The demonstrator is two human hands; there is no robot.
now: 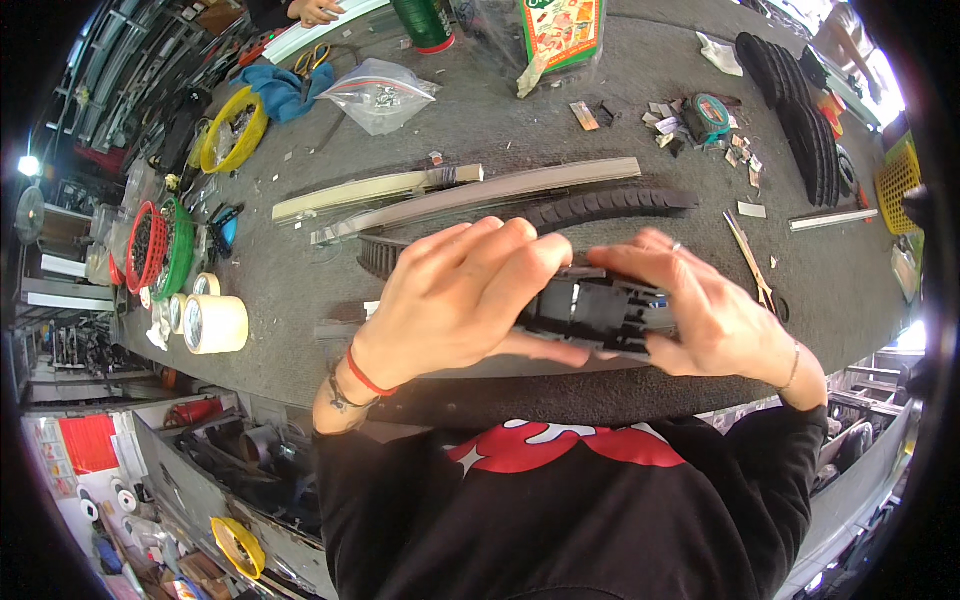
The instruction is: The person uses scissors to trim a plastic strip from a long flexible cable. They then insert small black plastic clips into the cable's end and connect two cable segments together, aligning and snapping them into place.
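Observation:
A black plastic part with slots and ribs point(590, 312) is held between my two hands above the near edge of the table. My left hand point(465, 290) grips its left end, fingers bent over the top and thumb along the near side. At its right end, my right hand point(700, 300) has its fingers curled over and thumb below. The hands cover both ends of the part, and it is slightly blurred. Just beyond lies a black ribbed strip point(620, 207), partly hidden by my hands. Two long, pale profiles point(500, 197) point(375, 192) rest farther back.
Scissors point(750, 262) lie to the right, beyond them a teal tape measure point(708, 117) among small scraps. Tape rolls point(217, 324), a green basket point(177, 250) and a red basket point(148, 247) stand left. At the back are a plastic bag point(380, 97) and another person's hand point(315, 11).

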